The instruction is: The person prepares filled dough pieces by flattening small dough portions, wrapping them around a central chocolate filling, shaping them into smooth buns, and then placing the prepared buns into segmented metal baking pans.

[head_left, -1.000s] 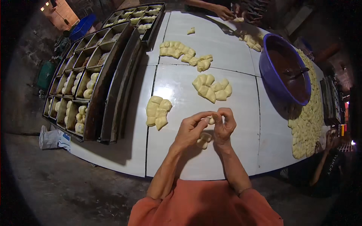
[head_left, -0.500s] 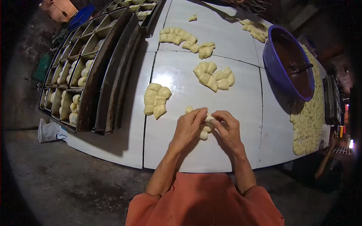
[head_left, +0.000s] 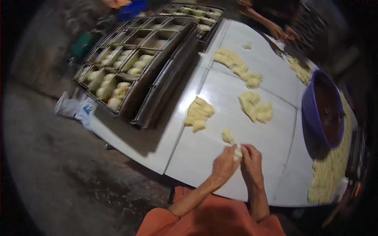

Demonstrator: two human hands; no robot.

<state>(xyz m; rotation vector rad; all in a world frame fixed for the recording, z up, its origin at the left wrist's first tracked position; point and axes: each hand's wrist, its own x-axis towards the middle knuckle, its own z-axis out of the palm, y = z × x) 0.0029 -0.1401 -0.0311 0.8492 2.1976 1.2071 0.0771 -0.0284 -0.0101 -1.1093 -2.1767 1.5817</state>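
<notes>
Near the front of the white table (head_left: 220,181), my left hand (head_left: 225,164) and my right hand (head_left: 251,158) meet, fingers pinched round a small piece of pale dough (head_left: 238,153). A loose dough piece (head_left: 227,136) lies just beyond them. Farther back are flattened clusters of dough pieces, one at centre-left (head_left: 199,114), one at centre-right (head_left: 256,108) and a longer one (head_left: 232,61) behind. The picture is slightly blurred, so finer detail of the dough between my fingers is unclear.
Metal pans (head_left: 118,70) holding dough balls, another rack (head_left: 189,11) behind, fill the left side. At right stand a purple basin (head_left: 313,106) of brown paste and a spread of dough (head_left: 327,181). A co-worker's hands (head_left: 281,33) work at the back. A white bag (head_left: 69,104) sits left.
The view has swung, so the table and pans appear farther right and tilted. My hands keep pinching dough, now with a separate piece beyond them. The co-worker's hands are back in view.
</notes>
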